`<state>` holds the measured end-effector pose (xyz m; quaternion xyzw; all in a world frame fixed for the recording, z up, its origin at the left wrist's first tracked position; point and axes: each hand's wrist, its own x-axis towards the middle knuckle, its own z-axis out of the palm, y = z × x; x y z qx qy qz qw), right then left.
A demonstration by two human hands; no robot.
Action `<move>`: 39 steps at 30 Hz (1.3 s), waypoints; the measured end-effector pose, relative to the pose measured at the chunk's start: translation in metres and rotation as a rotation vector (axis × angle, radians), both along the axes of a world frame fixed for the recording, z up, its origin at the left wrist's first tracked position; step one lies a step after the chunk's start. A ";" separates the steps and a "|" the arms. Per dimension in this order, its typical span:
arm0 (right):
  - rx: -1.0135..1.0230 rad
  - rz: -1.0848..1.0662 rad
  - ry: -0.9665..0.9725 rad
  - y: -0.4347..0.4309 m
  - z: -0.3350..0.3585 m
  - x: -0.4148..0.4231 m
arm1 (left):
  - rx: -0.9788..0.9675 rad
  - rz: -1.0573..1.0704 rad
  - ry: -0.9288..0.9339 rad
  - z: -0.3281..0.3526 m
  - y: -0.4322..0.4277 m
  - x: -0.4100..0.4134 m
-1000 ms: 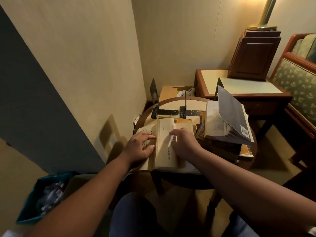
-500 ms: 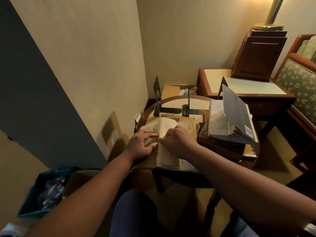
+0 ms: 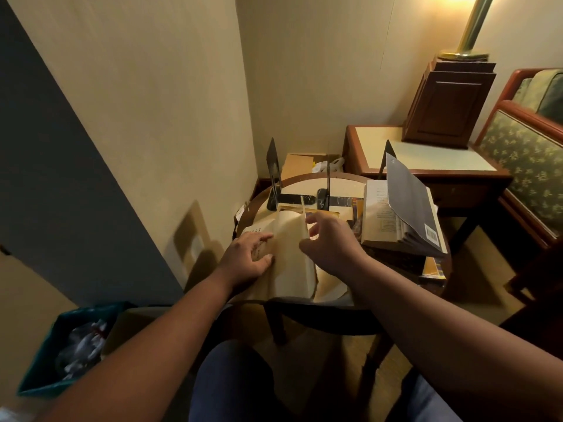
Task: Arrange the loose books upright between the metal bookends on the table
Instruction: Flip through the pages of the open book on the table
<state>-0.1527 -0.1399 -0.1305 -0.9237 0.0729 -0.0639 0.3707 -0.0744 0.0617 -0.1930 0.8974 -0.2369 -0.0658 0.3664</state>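
An open yellowed book lies at the near edge of the round wooden table. My left hand presses flat on its left page. My right hand pinches the book's right-hand pages and lifts them upright. A black metal bookend stands at the table's back left, a second at the back middle, and a third shows behind a grey-covered book propped open on a stack of books on the right.
A wall corner closes the table in on the left and behind. A cardboard box sits on the floor behind the table. A side table with a wooden lamp base, an upholstered chair and a teal bin surround the spot.
My right hand has slid left across the open book and raised its right-hand pages from flat to upright. My left hand has stayed on the left page.
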 end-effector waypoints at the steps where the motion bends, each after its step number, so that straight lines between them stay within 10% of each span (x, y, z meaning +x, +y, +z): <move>1: -0.004 -0.022 -0.037 -0.004 0.000 -0.004 | -0.037 0.012 0.000 0.000 -0.001 -0.001; 7: 0.026 -0.064 0.004 -0.019 -0.014 -0.018 | 0.094 -0.043 -0.078 0.001 -0.018 -0.005; 15: -0.586 0.088 -0.122 -0.019 -0.047 -0.038 | 0.199 -0.049 -0.095 -0.003 -0.021 -0.006; 25: -0.585 0.370 -0.056 -0.025 -0.063 -0.045 | 0.247 -0.097 -0.101 -0.006 -0.015 0.009; 39: -0.714 0.536 0.433 -0.030 -0.025 -0.045 | 0.448 -0.244 -0.067 -0.017 -0.016 0.013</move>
